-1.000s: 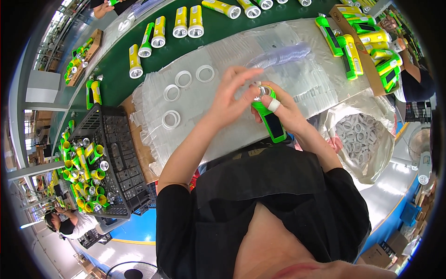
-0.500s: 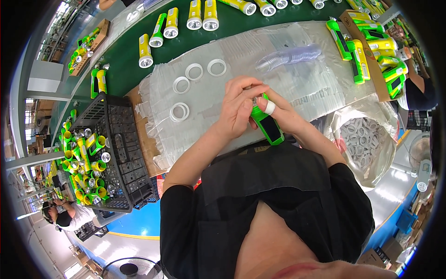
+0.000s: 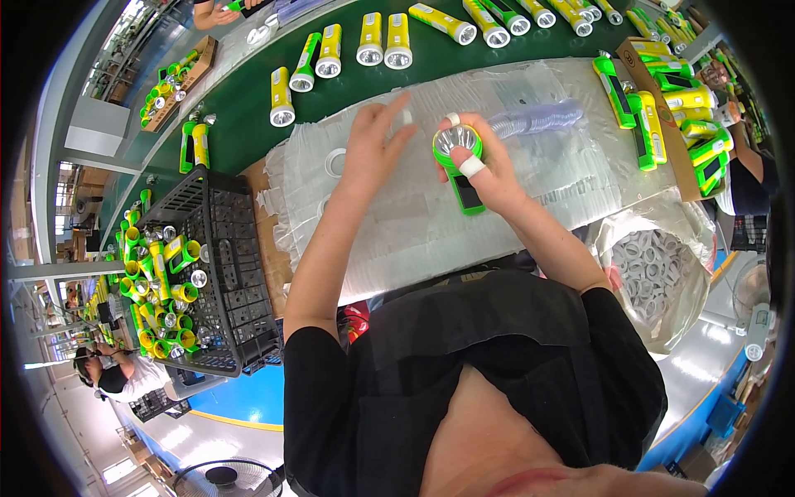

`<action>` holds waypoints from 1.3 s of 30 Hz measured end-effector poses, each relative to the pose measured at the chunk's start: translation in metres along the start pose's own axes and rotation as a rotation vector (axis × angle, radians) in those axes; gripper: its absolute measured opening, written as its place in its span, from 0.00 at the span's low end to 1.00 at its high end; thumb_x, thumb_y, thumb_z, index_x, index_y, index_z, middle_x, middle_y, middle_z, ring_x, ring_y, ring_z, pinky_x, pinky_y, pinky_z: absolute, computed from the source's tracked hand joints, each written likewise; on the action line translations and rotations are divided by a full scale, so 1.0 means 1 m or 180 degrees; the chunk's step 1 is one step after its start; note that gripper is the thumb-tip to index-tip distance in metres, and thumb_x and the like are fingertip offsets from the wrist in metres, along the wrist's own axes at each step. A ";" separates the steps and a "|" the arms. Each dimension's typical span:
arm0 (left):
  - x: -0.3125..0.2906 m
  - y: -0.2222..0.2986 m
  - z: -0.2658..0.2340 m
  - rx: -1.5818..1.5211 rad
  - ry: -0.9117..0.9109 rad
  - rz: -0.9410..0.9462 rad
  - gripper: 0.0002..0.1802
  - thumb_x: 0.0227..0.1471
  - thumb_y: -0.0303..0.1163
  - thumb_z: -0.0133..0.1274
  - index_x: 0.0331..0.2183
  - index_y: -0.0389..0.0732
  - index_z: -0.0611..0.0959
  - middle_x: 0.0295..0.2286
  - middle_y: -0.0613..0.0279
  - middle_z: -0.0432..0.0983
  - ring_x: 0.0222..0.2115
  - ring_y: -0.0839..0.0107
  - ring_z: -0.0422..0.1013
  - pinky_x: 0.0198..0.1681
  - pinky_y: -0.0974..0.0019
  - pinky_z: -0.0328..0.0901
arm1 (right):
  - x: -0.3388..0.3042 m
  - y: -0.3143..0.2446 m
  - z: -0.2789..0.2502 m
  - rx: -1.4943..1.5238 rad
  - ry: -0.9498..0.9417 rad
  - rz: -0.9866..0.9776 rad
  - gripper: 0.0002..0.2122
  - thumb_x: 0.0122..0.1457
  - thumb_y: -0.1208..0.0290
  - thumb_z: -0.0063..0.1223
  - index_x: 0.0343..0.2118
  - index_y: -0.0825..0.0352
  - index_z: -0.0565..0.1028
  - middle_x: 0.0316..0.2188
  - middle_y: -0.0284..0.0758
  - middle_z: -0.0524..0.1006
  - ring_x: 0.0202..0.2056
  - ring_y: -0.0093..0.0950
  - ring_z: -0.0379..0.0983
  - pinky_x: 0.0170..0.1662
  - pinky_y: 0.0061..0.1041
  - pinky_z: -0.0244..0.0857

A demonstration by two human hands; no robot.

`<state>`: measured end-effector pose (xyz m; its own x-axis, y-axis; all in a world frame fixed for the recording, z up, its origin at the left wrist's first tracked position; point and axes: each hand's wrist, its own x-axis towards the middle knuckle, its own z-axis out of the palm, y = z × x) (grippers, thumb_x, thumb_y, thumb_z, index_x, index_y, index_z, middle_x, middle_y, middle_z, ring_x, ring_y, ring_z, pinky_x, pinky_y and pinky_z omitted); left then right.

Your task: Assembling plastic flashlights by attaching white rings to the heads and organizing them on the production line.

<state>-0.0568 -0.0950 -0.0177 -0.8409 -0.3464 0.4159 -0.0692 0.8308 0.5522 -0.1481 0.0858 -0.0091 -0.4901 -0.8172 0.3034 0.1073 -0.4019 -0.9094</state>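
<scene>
In my right hand (image 3: 490, 170) is a green flashlight (image 3: 468, 195), gripped near its head. Its shiny reflector faces up toward me, and a dark panel runs along the body. White tape wraps the thumb and a finger of that hand. My left hand (image 3: 373, 149) is over the plastic-covered work surface with fingers apart, close to a white ring (image 3: 404, 116) partly hidden behind the fingertips. Another white ring (image 3: 334, 162) lies left of this hand; other rings may be covered by the hand and forearm. A row of stacked clear discs (image 3: 538, 118) lies beyond the right hand.
Yellow and green flashlights (image 3: 397, 41) line the green bench at the back. A black crate (image 3: 228, 273) and loose flashlight bodies (image 3: 161, 282) are on the left. At right are a cardboard box (image 3: 662, 124) of flashlights and a sack (image 3: 613, 248) of white rings.
My left hand has let go of the flashlight and moved up and left to the rings. My right hand now holds the flashlight alone, raised and tilted, with its reflector showing.
</scene>
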 end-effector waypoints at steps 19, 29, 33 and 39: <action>-0.004 0.066 -0.035 -0.0588 0.0129 0.0958 0.19 0.37 0.33 0.69 0.35 0.42 0.84 0.39 0.60 0.71 0.37 0.69 0.70 0.36 0.67 0.66 | 0.010 0.011 -0.019 -0.0703 0.0057 -0.0475 0.24 0.63 0.67 0.49 0.59 0.66 0.58 0.49 0.37 0.69 0.47 0.28 0.70 0.47 0.26 0.67; 0.003 0.089 -0.012 -0.0751 -0.0316 0.0742 0.25 0.36 0.30 0.69 0.39 0.43 0.77 0.38 0.59 0.76 0.38 0.63 0.73 0.39 0.63 0.67 | 0.043 -0.100 -0.058 -0.3289 -0.1572 -0.0895 0.18 0.44 0.72 0.67 0.39 0.65 0.72 0.31 0.35 0.72 0.30 0.31 0.70 0.34 0.28 0.67; 0.002 0.097 -0.001 -0.1237 -0.0286 0.0502 0.22 0.38 0.30 0.69 0.36 0.42 0.76 0.35 0.60 0.78 0.36 0.64 0.75 0.38 0.64 0.68 | 0.061 -0.121 -0.050 -0.3747 -0.2507 -0.0620 0.18 0.44 0.72 0.66 0.39 0.66 0.72 0.29 0.35 0.70 0.28 0.31 0.70 0.32 0.28 0.67; 0.002 0.102 0.000 -0.1006 -0.0289 0.0526 0.21 0.39 0.29 0.68 0.36 0.41 0.75 0.35 0.61 0.78 0.36 0.65 0.75 0.37 0.65 0.69 | 0.069 -0.128 -0.045 -0.3741 -0.2672 -0.0080 0.11 0.45 0.71 0.61 0.28 0.70 0.72 0.22 0.38 0.71 0.25 0.34 0.70 0.29 0.29 0.63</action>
<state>-0.0662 -0.0114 0.0391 -0.8720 -0.1669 0.4602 0.2289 0.6919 0.6847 -0.2344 0.1000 0.1158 0.2066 -0.9782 0.0211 -0.8564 -0.1912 -0.4796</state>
